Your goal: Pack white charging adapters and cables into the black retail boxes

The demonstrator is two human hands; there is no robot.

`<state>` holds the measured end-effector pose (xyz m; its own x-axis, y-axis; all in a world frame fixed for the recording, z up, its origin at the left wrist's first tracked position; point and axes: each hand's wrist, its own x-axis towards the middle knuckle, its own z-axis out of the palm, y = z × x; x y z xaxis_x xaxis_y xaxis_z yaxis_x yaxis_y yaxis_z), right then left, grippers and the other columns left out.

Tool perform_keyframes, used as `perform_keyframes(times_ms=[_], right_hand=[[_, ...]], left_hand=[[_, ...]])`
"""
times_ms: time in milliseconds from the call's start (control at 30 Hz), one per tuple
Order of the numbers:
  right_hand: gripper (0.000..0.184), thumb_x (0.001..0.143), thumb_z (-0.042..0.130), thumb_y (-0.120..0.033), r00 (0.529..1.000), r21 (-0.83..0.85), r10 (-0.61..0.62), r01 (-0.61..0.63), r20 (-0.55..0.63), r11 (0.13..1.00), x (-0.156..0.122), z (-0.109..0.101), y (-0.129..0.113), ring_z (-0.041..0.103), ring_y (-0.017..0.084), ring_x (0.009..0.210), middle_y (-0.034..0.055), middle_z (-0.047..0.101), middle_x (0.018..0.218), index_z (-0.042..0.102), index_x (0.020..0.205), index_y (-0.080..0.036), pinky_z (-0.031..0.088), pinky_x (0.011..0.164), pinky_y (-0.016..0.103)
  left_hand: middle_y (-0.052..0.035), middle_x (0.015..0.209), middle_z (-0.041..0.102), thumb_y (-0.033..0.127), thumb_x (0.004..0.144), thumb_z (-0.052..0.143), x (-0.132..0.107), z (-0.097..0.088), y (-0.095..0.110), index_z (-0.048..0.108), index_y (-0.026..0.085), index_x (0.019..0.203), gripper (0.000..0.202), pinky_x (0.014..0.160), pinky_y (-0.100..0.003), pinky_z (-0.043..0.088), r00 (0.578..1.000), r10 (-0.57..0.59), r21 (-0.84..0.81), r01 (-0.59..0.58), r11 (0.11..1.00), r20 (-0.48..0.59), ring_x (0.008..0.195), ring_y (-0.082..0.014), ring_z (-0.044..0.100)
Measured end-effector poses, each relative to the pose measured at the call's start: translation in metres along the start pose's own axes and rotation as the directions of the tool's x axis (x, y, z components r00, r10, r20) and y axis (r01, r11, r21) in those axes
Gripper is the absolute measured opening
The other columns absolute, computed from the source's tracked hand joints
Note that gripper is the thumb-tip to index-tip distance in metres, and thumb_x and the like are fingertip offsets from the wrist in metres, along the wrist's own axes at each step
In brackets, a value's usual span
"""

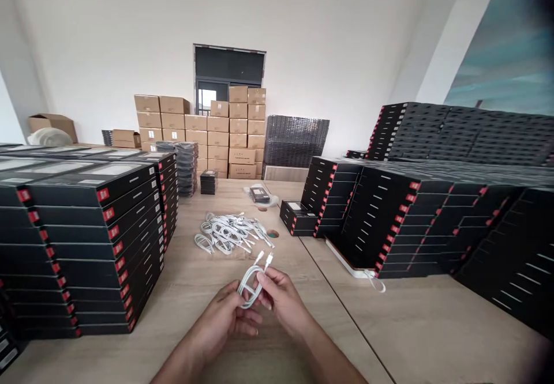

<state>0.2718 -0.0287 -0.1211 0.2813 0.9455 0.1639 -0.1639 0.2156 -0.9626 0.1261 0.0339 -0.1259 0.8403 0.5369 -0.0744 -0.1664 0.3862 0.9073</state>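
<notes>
My left hand [225, 319] and my right hand [281, 298] meet over the wooden table [194, 292], both closed on one coiled white cable [251, 283]. Its two plug ends stick up and away from my fingers. Just beyond lies a loose pile of white coiled cables [229, 233]. Tall stacks of black boxes with red labels [86, 240] stand close on my left, and more black box stacks [411, 222] on my right.
Brown cardboard cartons [216, 133] are stacked against the far wall beside a stack of dark trays [296, 140]. A small black box stack [209, 181] and an open box on plastic wrap [259, 194] sit mid-table. A white flat item [346, 263] pokes out under the right stacks.
</notes>
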Motion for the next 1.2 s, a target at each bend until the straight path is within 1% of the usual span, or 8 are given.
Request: perform_keyframes(times_ms=[100, 233, 400, 467, 767, 933, 1033, 1200], right_hand=[[0.036, 0.083, 0.066, -0.051, 0.999, 0.082, 0.030, -0.031, 0.014, 0.996, -0.002, 0.002, -0.005, 0.051, 0.010, 0.050, 0.0011, 0.065, 0.063, 0.065, 0.075, -0.016, 0.034, 0.048, 0.022], [0.045, 0.079, 0.066, -0.060, 0.998, 0.176, 0.029, -0.018, -0.058, 0.984, -0.003, 0.005, -0.003, 0.053, 0.012, 0.052, 0.0015, 0.064, 0.060, 0.066, 0.070, -0.016, 0.038, 0.052, 0.024], [0.052, 0.075, 0.062, -0.069, 0.949, 0.011, -0.063, 0.069, -0.309, 0.998, 0.003, 0.003, 0.016, 0.049, 0.013, 0.050, -0.0005, 0.059, 0.057, 0.066, 0.073, -0.018, 0.039, 0.051, 0.025], [0.052, 0.074, 0.061, -0.070, 0.931, -0.076, -0.093, 0.070, -0.354, 0.995, 0.004, 0.003, 0.025, 0.048, 0.013, 0.050, -0.0011, 0.058, 0.054, 0.063, 0.068, -0.018, 0.038, 0.050, 0.026], [0.036, 0.078, 0.064, -0.054, 0.972, -0.264, -0.032, -0.031, -0.231, 0.964, 0.007, 0.003, 0.032, 0.044, 0.011, 0.042, -0.0046, 0.055, 0.051, 0.063, 0.069, -0.020, 0.032, 0.043, 0.023], [0.033, 0.078, 0.065, -0.044, 0.983, -0.319, 0.096, -0.144, -0.159, 0.937, 0.006, -0.008, 0.021, 0.039, 0.008, 0.031, -0.0055, 0.053, 0.041, 0.062, 0.058, -0.018, 0.022, 0.036, 0.021], [0.034, 0.079, 0.064, -0.045, 0.977, -0.290, 0.148, -0.188, -0.157, 0.938, 0.002, -0.014, 0.014, 0.038, 0.007, 0.029, -0.0054, 0.053, 0.039, 0.061, 0.058, -0.018, 0.021, 0.035, 0.021], [0.040, 0.079, 0.062, -0.054, 0.967, -0.150, 0.080, -0.119, -0.240, 0.982, -0.002, -0.011, 0.006, 0.042, 0.007, 0.037, -0.0050, 0.056, 0.049, 0.055, 0.061, -0.019, 0.023, 0.038, 0.021]], left_hand=[[-0.0079, 0.098, 0.068, 0.037, 0.085, 0.061, -0.007, -0.002, 0.006, 0.063, 0.017, 0.104, 0.029, 0.058, -0.025, 0.052, 0.994, -0.070, -0.147, 0.082, 0.986, 0.084, 0.073, -0.0167, 0.068], [-0.0108, 0.097, 0.071, 0.037, 0.087, 0.062, -0.012, -0.006, 0.008, 0.063, 0.015, 0.111, 0.033, 0.055, -0.020, 0.052, 0.990, -0.074, -0.200, 0.096, 0.975, 0.116, 0.074, -0.0155, 0.070], [-0.0101, 0.098, 0.072, 0.032, 0.085, 0.066, -0.007, -0.009, 0.001, 0.066, 0.013, 0.097, 0.022, 0.046, -0.013, 0.045, 0.995, -0.058, -0.224, 0.074, 0.972, 0.075, 0.062, -0.0080, 0.065], [-0.0094, 0.096, 0.073, 0.033, 0.084, 0.068, -0.005, -0.011, -0.002, 0.066, 0.014, 0.090, 0.021, 0.046, -0.013, 0.046, 0.995, -0.069, -0.231, 0.084, 0.969, 0.072, 0.061, -0.0081, 0.065], [-0.0062, 0.086, 0.071, 0.034, 0.079, 0.074, -0.003, -0.027, -0.002, 0.063, 0.015, 0.087, 0.024, 0.053, -0.016, 0.043, 0.999, -0.017, -0.254, 0.023, 0.967, 0.028, 0.062, -0.0074, 0.061], [-0.0053, 0.082, 0.069, 0.037, 0.083, 0.069, 0.003, -0.028, -0.003, 0.060, 0.016, 0.084, 0.023, 0.053, -0.018, 0.039, 0.998, 0.001, -0.254, 0.014, 0.967, 0.056, 0.061, -0.0084, 0.058], [-0.0052, 0.079, 0.068, 0.037, 0.086, 0.064, 0.002, -0.022, -0.001, 0.057, 0.017, 0.079, 0.023, 0.051, -0.018, 0.037, 0.993, 0.001, -0.305, 0.035, 0.952, 0.117, 0.059, -0.0086, 0.056], [-0.0072, 0.091, 0.068, 0.025, 0.081, 0.064, -0.004, -0.013, 0.003, 0.062, 0.015, 0.083, 0.010, 0.056, -0.021, 0.040, 0.979, -0.025, -0.321, 0.091, 0.943, 0.202, 0.065, -0.0110, 0.059]])
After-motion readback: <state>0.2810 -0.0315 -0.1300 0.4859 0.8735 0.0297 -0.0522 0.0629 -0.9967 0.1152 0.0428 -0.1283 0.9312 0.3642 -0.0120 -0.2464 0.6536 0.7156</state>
